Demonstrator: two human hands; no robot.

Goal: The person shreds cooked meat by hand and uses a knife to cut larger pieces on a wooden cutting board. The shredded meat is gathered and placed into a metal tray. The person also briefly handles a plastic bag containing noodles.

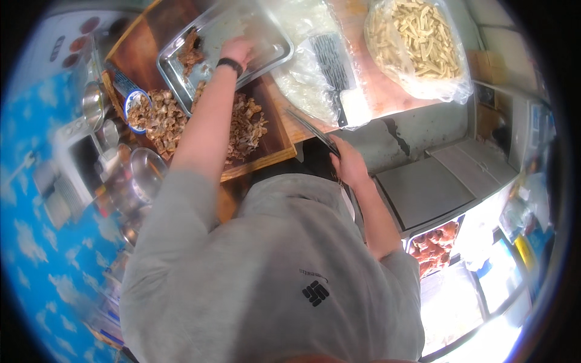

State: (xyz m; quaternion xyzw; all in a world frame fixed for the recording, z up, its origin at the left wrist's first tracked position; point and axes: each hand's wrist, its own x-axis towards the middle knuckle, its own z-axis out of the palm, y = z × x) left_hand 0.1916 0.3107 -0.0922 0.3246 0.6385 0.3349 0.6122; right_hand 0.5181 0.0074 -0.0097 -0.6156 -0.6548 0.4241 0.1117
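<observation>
My left hand (238, 51) reaches into a shallow rectangular metal tray (287, 50). Its fingers are blurred, and I cannot tell whether the brownish blur beside them is food in the hand. A dark brown piece of cooked meat (190, 58) lies at the tray's left end. Below the tray, a heap of chopped meat (247, 129) covers part of a wooden board (277, 140), partly hidden by my left forearm. My right hand (350, 162) grips long metal tongs (311, 126) near the board's right corner. Against the heap's left side leans a blue-and-white bowl (135, 97).
A clear bag of pale yellow strips (424, 41) stands at the upper right. Plastic wrapping (302, 86) lies beside the tray. Metal bowls (147, 168) and a white appliance (79, 156) crowd the left. Reddish meat in a tray (435, 247) sits at lower right.
</observation>
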